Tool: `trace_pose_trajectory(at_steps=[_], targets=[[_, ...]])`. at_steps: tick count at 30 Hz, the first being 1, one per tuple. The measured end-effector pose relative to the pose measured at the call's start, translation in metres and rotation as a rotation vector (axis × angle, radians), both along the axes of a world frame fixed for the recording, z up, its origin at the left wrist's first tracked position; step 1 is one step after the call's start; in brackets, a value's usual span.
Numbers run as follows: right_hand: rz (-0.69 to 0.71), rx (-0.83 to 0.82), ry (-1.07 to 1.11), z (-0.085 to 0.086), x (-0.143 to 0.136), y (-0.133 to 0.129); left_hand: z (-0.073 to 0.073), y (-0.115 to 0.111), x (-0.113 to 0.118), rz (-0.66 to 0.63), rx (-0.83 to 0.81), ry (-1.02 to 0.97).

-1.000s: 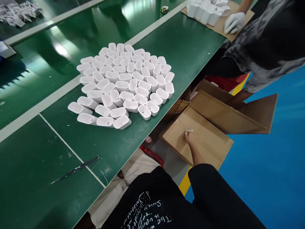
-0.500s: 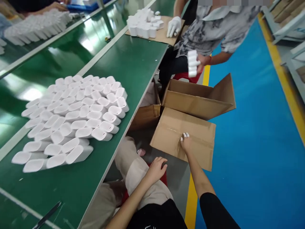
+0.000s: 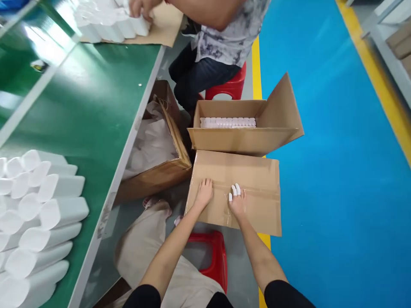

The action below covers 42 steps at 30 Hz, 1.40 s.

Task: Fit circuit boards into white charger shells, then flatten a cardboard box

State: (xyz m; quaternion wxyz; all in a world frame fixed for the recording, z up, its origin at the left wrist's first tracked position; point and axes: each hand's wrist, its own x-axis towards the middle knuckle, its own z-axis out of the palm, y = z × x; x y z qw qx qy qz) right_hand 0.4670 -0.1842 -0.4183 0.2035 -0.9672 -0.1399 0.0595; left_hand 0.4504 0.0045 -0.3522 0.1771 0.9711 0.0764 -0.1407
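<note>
Watching remotely, I see blue floor point(image 3: 330, 192) filling the right, a green table point(image 3: 93, 98) along the left, an open carton point(image 3: 237, 141) centrally farther off, and, just nearer, the flat cardboard panel point(image 3: 257, 182) where the left hand point(image 3: 204, 194) and right hand point(image 3: 238, 204) rest unclenched.

No lettering, brand, number or sign is legible: not on the flat brown cardboard panel point(image 3: 257, 214), the open-topped brown cardboard box point(image 3: 237, 140), the smooth white round-cornered pieces point(image 3: 64, 212) or the grey-and-white patterned shirt point(image 3: 221, 47).
</note>
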Motion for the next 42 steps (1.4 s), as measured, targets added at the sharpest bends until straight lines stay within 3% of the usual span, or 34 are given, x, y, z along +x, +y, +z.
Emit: trace_pose_trajectory(at_steps=[3, 7, 14, 21, 24, 28, 33, 36, 39, 42], targets=[[0.002, -0.015, 0.018, 0.001, -0.002, -0.001, -0.01, 0.0, -0.006, -0.048, 0.02, 0.016], [0.007, -0.031, 0.03, 0.004, -0.003, -0.001, -0.011, 0.003, -0.014, -0.095, 0.038, 0.04], [0.005, -0.039, 0.044, 0.003, -0.003, -0.001, -0.007, 0.013, 0.005, -0.13, 0.051, 0.08], [0.006, -0.042, 0.044, 0.002, -0.003, -0.001, -0.006, 0.016, 0.018, -0.095, 0.002, 0.113], [0.013, -0.04, 0.041, 0.004, -0.003, -0.001, -0.004, 0.011, 0.011, -0.044, -0.031, 0.119], [0.014, -0.036, 0.032, 0.008, -0.003, 0.0, 0.011, 0.0, -0.032, 0.066, -0.077, 0.125], [0.018, -0.086, 0.01, 0.02, 0.0, 0.003, 0.037, -0.013, -0.146, 0.259, -0.185, 0.12], [0.039, -0.164, 0.014, 0.028, 0.008, 0.005, 0.039, -0.012, -0.204, 0.406, -0.259, 0.133], [0.074, -0.251, 0.038, 0.038, 0.02, 0.009, 0.031, -0.001, -0.226, 0.534, -0.333, 0.131], [0.115, -0.318, 0.063, 0.05, 0.029, 0.015, 0.019, 0.016, -0.219, 0.623, -0.389, 0.111]])
